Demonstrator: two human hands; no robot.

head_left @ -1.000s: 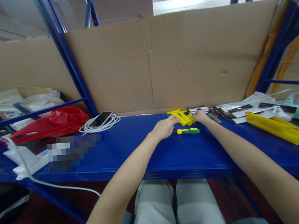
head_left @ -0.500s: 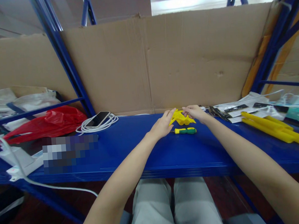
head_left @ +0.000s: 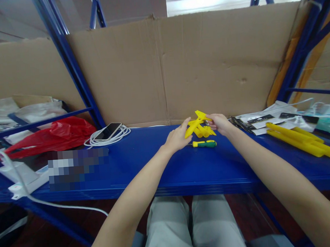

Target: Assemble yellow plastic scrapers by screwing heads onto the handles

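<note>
A yellow plastic piece (head_left: 194, 126), a rod-like body with a flared end and a side arm, is held up at a tilt between my two hands. My left hand (head_left: 177, 137) closes around its lower left end. With fingertips pinched, my right hand (head_left: 220, 123) grips the arm on the right. Below and behind it, more yellow plastic parts (head_left: 205, 131) rest on the blue tabletop, partly covered by the held piece. Just in front lies a screwdriver (head_left: 208, 144) with a green and yellow handle, its shaft pointing left.
Long yellow plastic parts (head_left: 304, 140) lie at the right, beside white and black packets (head_left: 263, 120). A phone (head_left: 108, 131) with a coiled white cable (head_left: 125, 131), a red bag (head_left: 61, 132) and a white power strip (head_left: 30, 185) are on the left. Cardboard (head_left: 205, 60) walls the back.
The yellow piece has come up off the other parts, its flared end now raised. My right fingers have closed on its arm, and my left hand has turned slightly around its lower end.
</note>
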